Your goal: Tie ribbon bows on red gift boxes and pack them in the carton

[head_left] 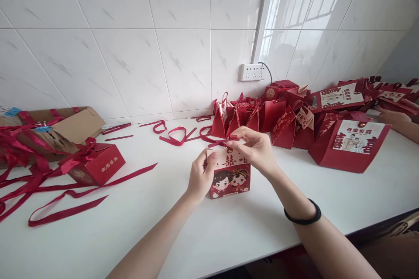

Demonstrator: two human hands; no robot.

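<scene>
A small red gift box with two cartoon figures and a white top panel stands upright on the white table in front of me. My left hand grips its left side, thumb on the front near the top edge. Above the box, my right hand pinches a dark red ribbon between thumb and fingers. The ribbon rises from the top of the box, by a small gold bell. Part of the ribbon behind the fingers is hidden.
Several finished-looking red gift boxes crowd the right and back. Loose ribbons lie near the wall. At left are a red box, tangled ribbons and a cardboard box. A power strip is on the wall. Another person's hand shows far right.
</scene>
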